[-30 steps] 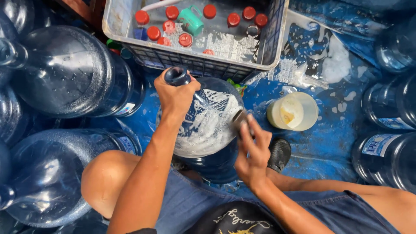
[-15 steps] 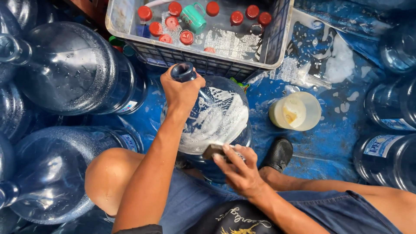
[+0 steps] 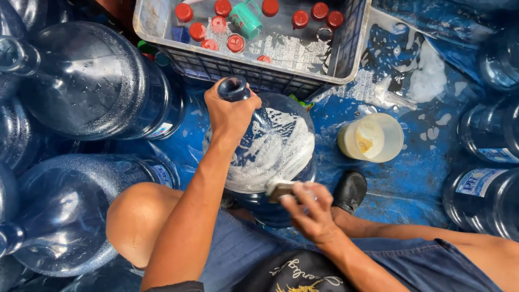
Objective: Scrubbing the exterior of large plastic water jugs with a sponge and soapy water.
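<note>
Our left hand (image 3: pixel 230 111) is clamped around the neck of the big blue water jug (image 3: pixel 270 157), fingers wrapped just under its open mouth, and that jug leans between our knees with its flank white with suds. Our right hand (image 3: pixel 311 213) is closed on a scrub pad (image 3: pixel 281 189), pressing it against the lower edge of the soapy patch, so we judge we are mid-scrub on the outside of the jug. The lather covers the upper side only; the next stroke looks to call for a firm grip at the neck to keep the round body from rolling, and a turn of the jug to bring an unsoaped face up. Just right of the jug sits a pale yellow tub (image 3: pixel 372 138), round and open, on the wet blue floor (image 3: pixel 421 184), and a dark sandal (image 3: pixel 350 190) lies just below it. Above the jug stands a grey plastic crate (image 3: pixel 346 59) with a gridded wall, holding a scatter of red bottle caps (image 3: pixel 236 43) and one teal cup (image 3: pixel 246 19) lying on its side. More clear blue jugs lie all around: a large one at upper left (image 3: pixel 92 81), another at lower left (image 3: pixel 70 211). At the right edge, two jugs carry labels, a pale rectangular one with blue print on the lower jug (image 3: pixel 476 184) and a narrower band on the jug above it (image 3: pixel 494 154).
</note>
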